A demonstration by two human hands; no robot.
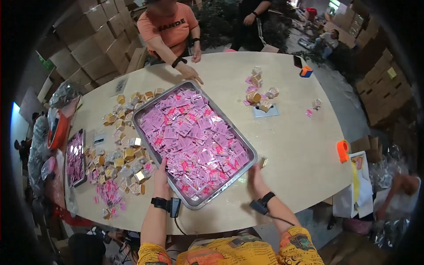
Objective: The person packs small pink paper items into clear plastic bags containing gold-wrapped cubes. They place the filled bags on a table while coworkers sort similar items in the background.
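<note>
On the table [291, 168], packets [190, 132] lie in a tray [224, 180]; containers [128, 154] left of it, phone [297, 61] far right.

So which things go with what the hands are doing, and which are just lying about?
Part of it:
metal tray, with the left hand at its rim and the right hand by its corner
pink packets inside
gold-coloured pieces, probably

Lying about, it seems:
dark flat phone
orange tape dispenser

Dark, curved fisheye edges frame a bright tabletop [296, 145].
</note>
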